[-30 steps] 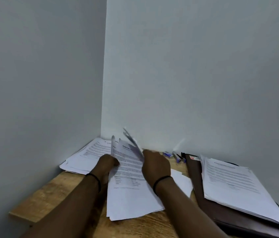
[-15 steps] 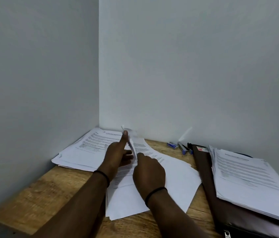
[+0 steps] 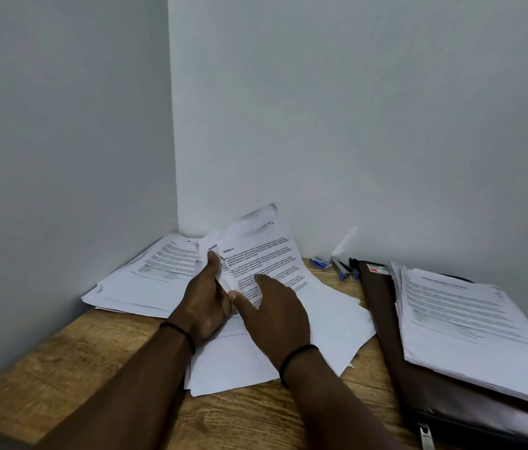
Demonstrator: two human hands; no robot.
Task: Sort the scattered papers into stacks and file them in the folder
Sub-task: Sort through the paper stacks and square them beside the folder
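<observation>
Now the left hand (image 3: pixel 206 300) pinches lifted sheets (image 3: pixel 256 251) from the middle pile (image 3: pixel 331 323); the right hand (image 3: pixel 272 311) lies flat on them, fingers relaxed. Right of it, the folder (image 3: pixel 382 306) carries a stack (image 3: pixel 464 319).

Head view, sole camera: we look forward and down from head height, close over the wooden desk (image 3: pixel 71 368), facing the wall corner (image 3: pixel 173 190).

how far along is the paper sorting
Partly done: one stack lies in the corner and another rests on the brown folder. The left hand holds lifted sheets while the right hand rests on the loose middle pile. Nothing looks filed yet.
</observation>
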